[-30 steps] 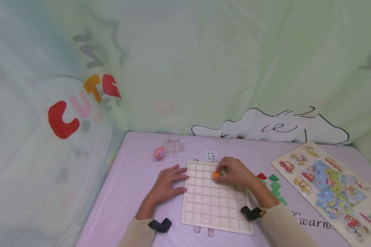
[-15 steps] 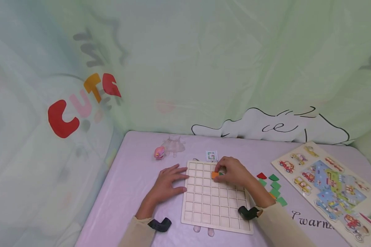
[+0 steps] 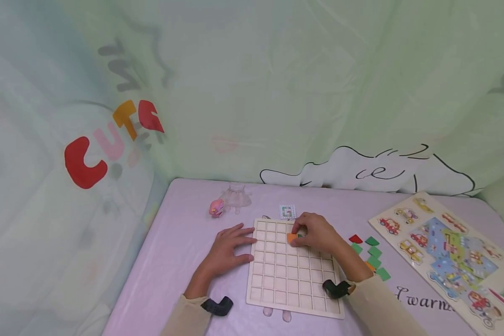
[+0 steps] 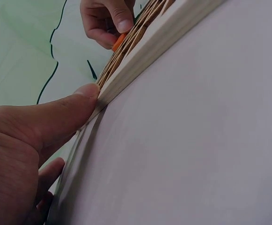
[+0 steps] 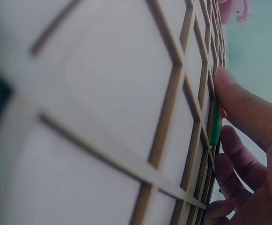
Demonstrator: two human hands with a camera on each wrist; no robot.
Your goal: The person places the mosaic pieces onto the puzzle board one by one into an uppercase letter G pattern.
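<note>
A pale wooden grid board [image 3: 269, 269] lies on the table before me. My right hand [image 3: 318, 232] reaches over its upper part, thumb and forefinger pinching an orange tile [image 3: 292, 238] at one of the squares. Just right of that tile sits a green tile [image 5: 216, 124], partly covered by the hand in the head view. My left hand [image 3: 227, 248] rests at the board's left side with fingers spread. In the left wrist view its thumb [image 4: 86, 91] touches the board's edge, and the orange tile shows under the other hand's fingers.
Right of the board lie several green tiles [image 3: 374, 252], a red quarter-round tile [image 3: 355, 239] and another orange tile [image 3: 370, 266]. A vehicle picture puzzle [image 3: 437, 206] covers the table's right side. Beyond the board are a small G pattern card [image 3: 287, 212] and a pink toy [image 3: 216, 208].
My right hand has shifted slightly left with the orange tile between its fingers, and its forearm now uncovers an orange tile in the pile. My left hand stays put.
</note>
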